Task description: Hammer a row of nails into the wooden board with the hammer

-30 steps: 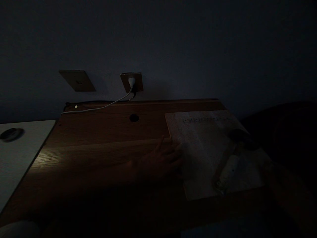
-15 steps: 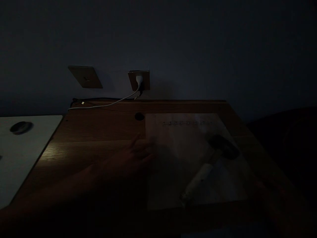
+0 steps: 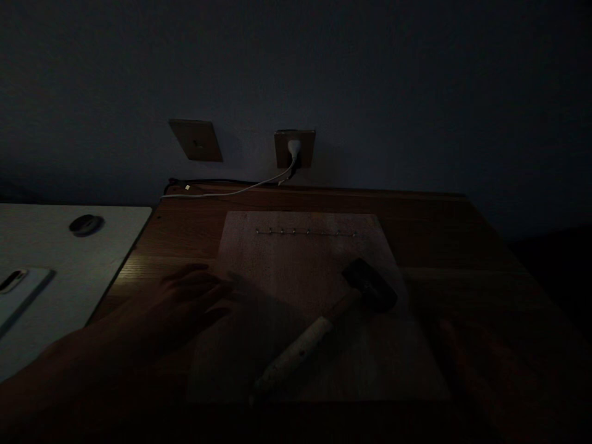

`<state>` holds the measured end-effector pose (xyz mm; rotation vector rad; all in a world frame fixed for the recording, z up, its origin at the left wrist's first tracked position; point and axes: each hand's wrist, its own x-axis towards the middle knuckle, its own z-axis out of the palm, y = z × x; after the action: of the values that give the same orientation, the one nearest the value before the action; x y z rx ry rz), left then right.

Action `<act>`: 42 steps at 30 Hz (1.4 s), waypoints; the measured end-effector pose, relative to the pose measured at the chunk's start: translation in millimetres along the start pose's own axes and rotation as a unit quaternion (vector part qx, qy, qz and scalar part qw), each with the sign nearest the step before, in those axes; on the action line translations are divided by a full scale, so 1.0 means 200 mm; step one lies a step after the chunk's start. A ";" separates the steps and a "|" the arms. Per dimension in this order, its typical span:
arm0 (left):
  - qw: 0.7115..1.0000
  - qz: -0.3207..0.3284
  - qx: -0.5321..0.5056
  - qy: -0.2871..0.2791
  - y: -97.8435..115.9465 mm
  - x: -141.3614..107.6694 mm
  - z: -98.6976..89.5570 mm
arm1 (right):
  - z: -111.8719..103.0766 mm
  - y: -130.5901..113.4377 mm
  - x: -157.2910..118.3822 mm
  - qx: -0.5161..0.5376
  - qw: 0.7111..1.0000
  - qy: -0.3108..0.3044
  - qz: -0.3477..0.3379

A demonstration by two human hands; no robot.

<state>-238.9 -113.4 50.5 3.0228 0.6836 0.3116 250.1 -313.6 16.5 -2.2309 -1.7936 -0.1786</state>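
In the dim light a pale flat board (image 3: 277,277) lies on the wooden desk, with a row of several small nails (image 3: 294,232) along its far part. Across the board rests a mallet (image 3: 296,351), its dark head to the right and its light-wrapped handle toward me. My left hand (image 3: 197,296) is at the board's left edge, fingers spread and holding nothing. Beside the board's right edge is my right hand (image 3: 476,364), very dark; its fingers cannot be made out.
A white surface (image 3: 115,246) adjoins the desk at left, bearing a round dark object (image 3: 86,224) and a phone (image 3: 23,290). Behind the desk, a white plug (image 3: 293,148) sits in a wall outlet, its cable (image 3: 231,193) running along the desk's back edge.
The board has slid left across the desk with the mallet on it, covering the round hole in the desk. My left hand has moved left too. The view has turned slightly left.
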 end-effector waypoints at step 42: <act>0.990 -0.094 -0.074 -0.077 -0.28 0.73 0.13 | 0.18 -0.65 1.07 0.233 0.956 -0.147 -0.102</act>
<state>-129.2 0.2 49.1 2.7802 0.8819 0.1153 169.9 -77.7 56.1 -1.8067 -1.9587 0.5125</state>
